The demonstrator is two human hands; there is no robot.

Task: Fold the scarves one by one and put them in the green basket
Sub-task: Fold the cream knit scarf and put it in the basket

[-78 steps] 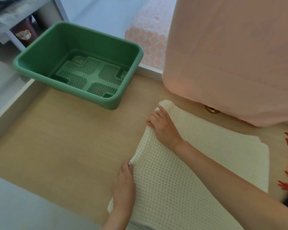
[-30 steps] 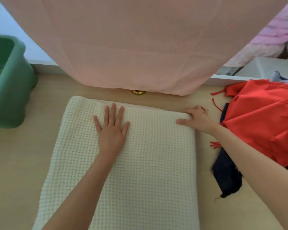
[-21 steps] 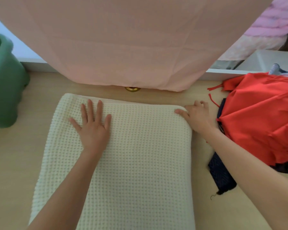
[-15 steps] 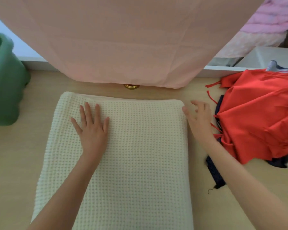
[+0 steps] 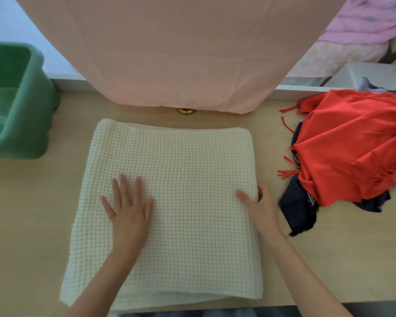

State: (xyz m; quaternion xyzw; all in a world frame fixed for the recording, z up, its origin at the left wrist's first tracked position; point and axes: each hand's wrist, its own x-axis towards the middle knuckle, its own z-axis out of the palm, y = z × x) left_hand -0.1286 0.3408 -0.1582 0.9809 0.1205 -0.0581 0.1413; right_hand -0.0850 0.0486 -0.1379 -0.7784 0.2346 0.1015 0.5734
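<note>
One cream waffle-knit scarf (image 5: 176,184) is laid folded flat at the centre of the table (image 5: 32,213). The left hand (image 5: 129,211) is pressed flat on it, fingers spread. Its 3 o'clock edge is pinched by the right hand (image 5: 262,208), thumb on top. One green basket (image 5: 30,115) is set apart at 10 o'clock. At 2 o'clock, one red fringed scarf (image 5: 352,145) is heaped over one navy scarf (image 5: 298,209). One pink cloth (image 5: 181,53) is hung at 12 o'clock.
</note>
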